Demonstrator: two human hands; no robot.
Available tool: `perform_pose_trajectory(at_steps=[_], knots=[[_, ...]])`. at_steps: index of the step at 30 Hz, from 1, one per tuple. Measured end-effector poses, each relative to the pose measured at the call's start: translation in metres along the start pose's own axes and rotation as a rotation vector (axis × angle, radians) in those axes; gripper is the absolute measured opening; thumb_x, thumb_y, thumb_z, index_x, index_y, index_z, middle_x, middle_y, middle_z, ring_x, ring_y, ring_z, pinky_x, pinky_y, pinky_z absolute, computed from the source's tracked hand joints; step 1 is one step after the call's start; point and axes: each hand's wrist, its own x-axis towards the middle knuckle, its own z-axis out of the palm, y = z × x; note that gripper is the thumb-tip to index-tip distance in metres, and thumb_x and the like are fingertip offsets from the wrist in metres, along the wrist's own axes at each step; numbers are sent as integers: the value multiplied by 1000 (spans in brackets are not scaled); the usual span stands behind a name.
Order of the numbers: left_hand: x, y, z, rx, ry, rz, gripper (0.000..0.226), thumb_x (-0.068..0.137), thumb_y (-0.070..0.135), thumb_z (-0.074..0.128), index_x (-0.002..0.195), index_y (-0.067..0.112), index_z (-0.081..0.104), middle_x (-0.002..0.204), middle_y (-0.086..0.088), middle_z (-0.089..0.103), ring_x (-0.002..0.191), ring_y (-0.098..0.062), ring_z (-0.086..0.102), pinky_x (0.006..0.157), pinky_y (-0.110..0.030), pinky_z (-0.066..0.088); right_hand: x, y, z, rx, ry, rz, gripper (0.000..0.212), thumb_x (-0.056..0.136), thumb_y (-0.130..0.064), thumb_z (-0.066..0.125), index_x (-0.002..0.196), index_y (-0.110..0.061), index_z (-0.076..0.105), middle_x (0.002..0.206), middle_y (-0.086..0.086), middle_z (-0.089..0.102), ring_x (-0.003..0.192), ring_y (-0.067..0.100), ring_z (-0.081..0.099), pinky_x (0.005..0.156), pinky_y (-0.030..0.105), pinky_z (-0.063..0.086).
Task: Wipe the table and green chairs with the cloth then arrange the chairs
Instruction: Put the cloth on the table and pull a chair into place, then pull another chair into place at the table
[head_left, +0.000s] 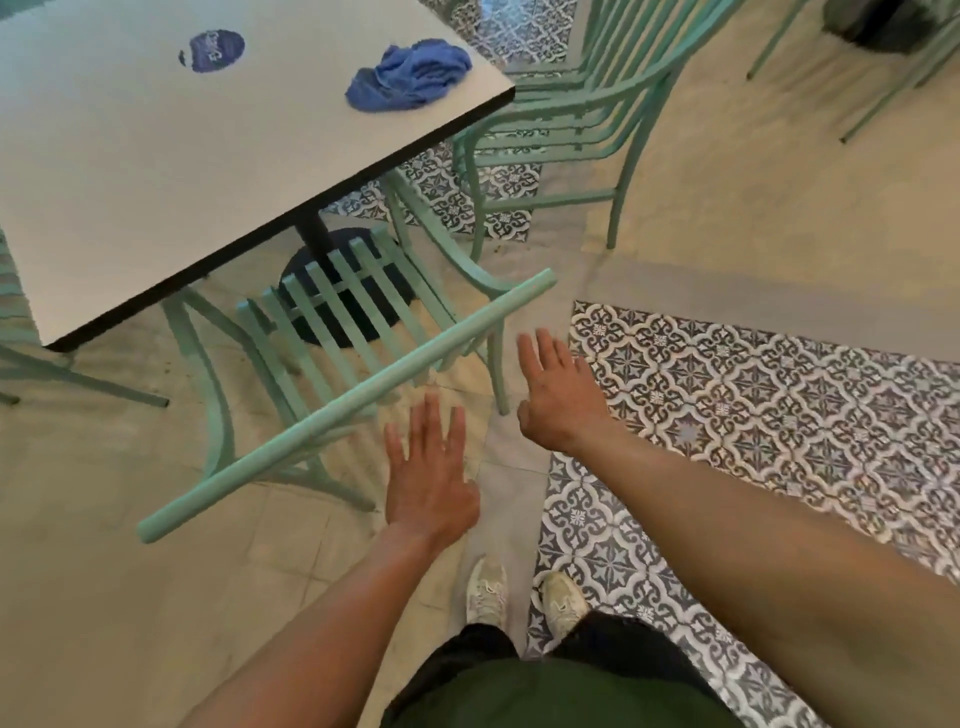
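Head view, read left to right: the white table fills your ten o'clock, with a round blue sticker on it and the blue cloth bunched near its twelve-o'clock corner, soft and limp, so you could scoop it up anywhere. Tucked partly under the table's near edge is the green chair, slatted seat and tubular frame; it looks rigid, probably metal, smooth-painted and moderately heavy. Its top rail runs diagonally from seven to one o'clock and looks the best place to take hold, both hands spread apart. Your left hand hovers just beside that rail with fingers straight, holding nothing. Your right hand is likewise spread and empty. A stack of green chairs stands at one o'clock.
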Motion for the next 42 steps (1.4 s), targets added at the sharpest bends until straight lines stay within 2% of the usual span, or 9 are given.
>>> perform_pose_trajectory(at_steps=[2, 4, 8, 13, 20, 27, 30, 36, 42], knots=[[16, 28, 3, 4, -286, 177, 81, 92, 48, 42, 155, 22, -2, 161, -12, -18, 148, -31, -17, 118, -55, -7, -21, 27, 8, 71, -122, 220, 76, 89, -48, 42, 149, -15, 11, 156, 12, 19, 142, 34, 18, 113, 56, 19], [34, 55, 2, -17, -422, 205, 78, 94, 55, 39, 155, 23, 3, 162, -10, -11, 149, -29, -12, 118, -54, -3, -48, 62, 17, 113, -218, 402, 77, 91, -58, 38, 151, -17, 12, 159, 11, 16, 145, 34, 14, 114, 59, 13], [81, 112, -6, 32, -468, 312, 73, 96, 61, 29, 155, 23, 10, 163, -8, -1, 149, -30, -4, 117, -55, 3, -92, 132, 19, 237, -272, 632, 80, 90, -71, 29, 152, -21, 17, 159, 9, 18, 144, 35, 20, 113, 62, 13], [140, 196, -10, 155, -498, 436, 70, 96, 63, 22, 155, 25, 14, 163, -8, 5, 149, -31, 2, 117, -58, 6, -112, 217, 18, 436, -275, 773, 83, 86, -74, 33, 151, -24, 20, 158, 10, 24, 143, 34, 25, 114, 57, 20], [223, 322, -43, 261, -506, 468, 68, 96, 62, 24, 153, 24, 21, 162, -6, 14, 148, -29, 8, 115, -58, 13, -83, 341, -38, 456, -213, 739, 70, 94, -59, 37, 149, -18, 25, 153, 11, 33, 137, 33, 36, 111, 54, 29], [320, 421, -102, 246, -439, 403, 65, 97, 60, 27, 152, 24, 25, 160, -7, 20, 148, -31, 11, 116, -56, 13, -29, 460, -117, 380, -214, 689, 62, 94, -55, 39, 144, -19, 34, 150, 11, 36, 137, 33, 33, 111, 56, 24], [364, 458, -120, 226, -386, 402, 64, 97, 59, 26, 151, 25, 27, 158, -8, 26, 145, -31, 18, 115, -56, 17, 1, 505, -146, 336, -245, 659, 64, 94, -53, 40, 147, -20, 29, 152, 10, 34, 139, 35, 31, 113, 56, 22], [479, 518, -140, 124, -358, 282, 73, 94, 66, 21, 154, 24, 17, 162, -8, 11, 149, -30, 4, 117, -58, 7, 106, 602, -197, 168, -263, 540, 75, 89, -61, 41, 150, -21, 21, 156, 10, 26, 140, 35, 26, 110, 55, 25], [601, 565, -183, 4, -356, 133, 75, 95, 66, 20, 155, 21, 13, 163, -10, 7, 149, -32, 3, 116, -59, 6, 231, 675, -270, 71, -338, 425, 71, 92, -57, 41, 149, -20, 21, 155, 11, 25, 139, 34, 26, 109, 55, 25]])
